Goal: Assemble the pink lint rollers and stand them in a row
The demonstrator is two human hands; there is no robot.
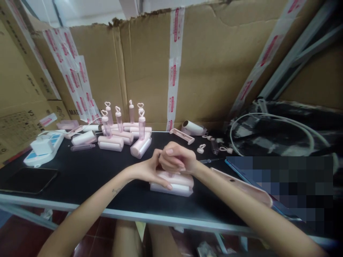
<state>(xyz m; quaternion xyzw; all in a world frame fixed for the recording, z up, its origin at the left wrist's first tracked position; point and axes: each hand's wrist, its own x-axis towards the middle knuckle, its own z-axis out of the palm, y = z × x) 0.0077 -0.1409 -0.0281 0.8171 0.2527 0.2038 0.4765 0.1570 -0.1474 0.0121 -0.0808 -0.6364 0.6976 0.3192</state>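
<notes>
A pale pink lint roller with a white roll along its front lies on the black table in front of me. My left hand grips its left end, the thumb along the front and the other fingers behind. Directly above the roller's middle, my right hand is closed in a fist. A bit of pink stem shows under that fist; most of the handle is hidden inside it. At the back left stand several similar lint rollers with clear pink upright handles topped by heart-shaped loops.
A power strip with a white plug and a dark phone lie at left. Loose pink parts, a white roll and a long pink cover lie at right, near a coiled white cable. Cardboard walls the back.
</notes>
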